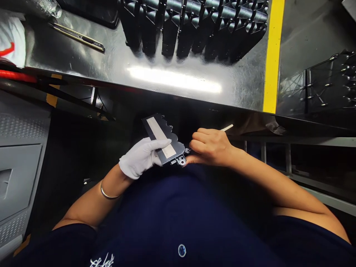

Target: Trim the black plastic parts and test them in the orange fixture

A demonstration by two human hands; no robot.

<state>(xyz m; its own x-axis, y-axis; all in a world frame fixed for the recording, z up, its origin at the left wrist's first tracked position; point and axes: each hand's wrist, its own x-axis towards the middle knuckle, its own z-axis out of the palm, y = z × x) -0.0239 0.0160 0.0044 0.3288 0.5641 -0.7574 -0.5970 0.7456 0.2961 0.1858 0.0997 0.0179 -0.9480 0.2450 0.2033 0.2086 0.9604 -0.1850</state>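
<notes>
Left hand partly hidden, white cloth cropped

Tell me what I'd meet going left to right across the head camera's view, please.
Grey panel → slim utility knife → gloved left hand → dark scalloped-edged part → bare right hand → yellow stripe.

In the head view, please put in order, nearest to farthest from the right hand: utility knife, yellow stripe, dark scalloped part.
1. Dark scalloped part: just left of the right hand.
2. Yellow stripe: on the tabletop, ahead and right.
3. Utility knife: on the tabletop, far ahead-left.
</notes>
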